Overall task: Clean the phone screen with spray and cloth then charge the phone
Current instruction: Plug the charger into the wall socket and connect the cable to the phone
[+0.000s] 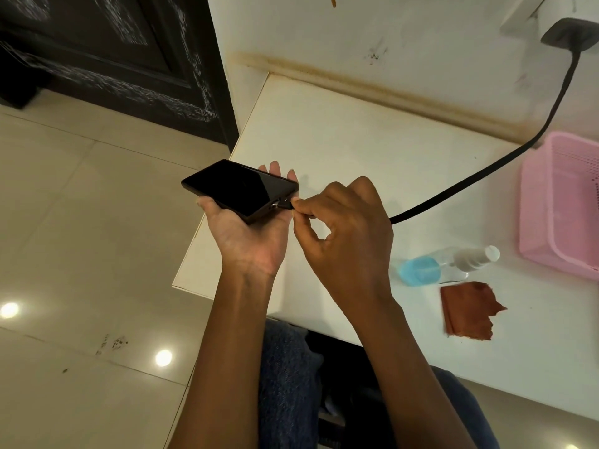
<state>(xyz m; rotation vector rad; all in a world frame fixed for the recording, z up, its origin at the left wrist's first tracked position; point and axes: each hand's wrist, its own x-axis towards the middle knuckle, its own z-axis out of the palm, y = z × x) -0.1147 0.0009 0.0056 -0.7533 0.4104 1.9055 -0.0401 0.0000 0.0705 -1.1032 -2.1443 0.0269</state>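
Note:
A black phone [238, 189] with a dark screen lies face up in my left hand [248, 241], palm up, over the left edge of the white table [340, 137]. My right hand [343, 234] pinches the plug [285, 206] of a black charging cable [479, 176] at the phone's bottom port; the metal tip touches the port. The cable runs up right to a black adapter [570, 34] in a wall socket. A clear spray bottle [447, 265] with blue liquid lies on its side on the table. A brown cloth [468, 311] lies just below it.
A pink plastic basket [557, 205] stands at the table's right edge against the wall. A dark cabinet [107, 50] stands at the back left on the beige tiled floor [81, 222]. My knees in blue jeans [285, 367] are under the table's front edge.

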